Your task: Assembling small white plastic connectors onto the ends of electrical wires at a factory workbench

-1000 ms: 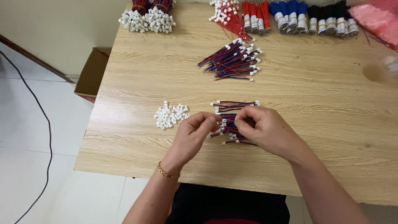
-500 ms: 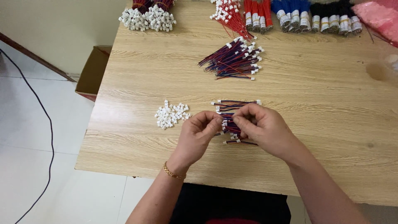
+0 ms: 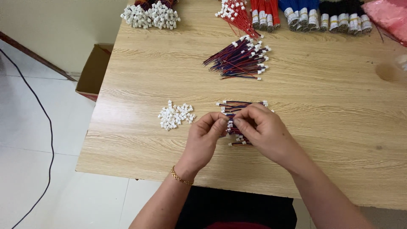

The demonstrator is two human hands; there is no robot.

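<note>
My left hand (image 3: pixel 203 138) and my right hand (image 3: pixel 263 129) meet over a small pile of red, blue and black wire leads with white plugs (image 3: pixel 237 108) near the front of the wooden table (image 3: pixel 322 106). Both pinch a small white connector (image 3: pixel 230 123) with their fingertips; my right hand also holds the thin wire attached to it. A gold bracelet (image 3: pixel 181 178) sits on my left wrist. A heap of loose white connector housings (image 3: pixel 175 115) lies just left of my left hand.
A larger bundle of wire leads (image 3: pixel 241 59) lies further back. Along the far edge are white connector clusters (image 3: pixel 150 15), red wire bundles (image 3: pixel 263 12), blue bundles (image 3: pixel 301 15), black bundles (image 3: pixel 343 17) and a pink bag (image 3: pixel 390 15). A cardboard box (image 3: pixel 93 72) and a black cable (image 3: pixel 42 114) are on the floor at left.
My hands stay over the same pile; the fingertips have drawn closer together around the white connector. Nothing else on the table has moved.
</note>
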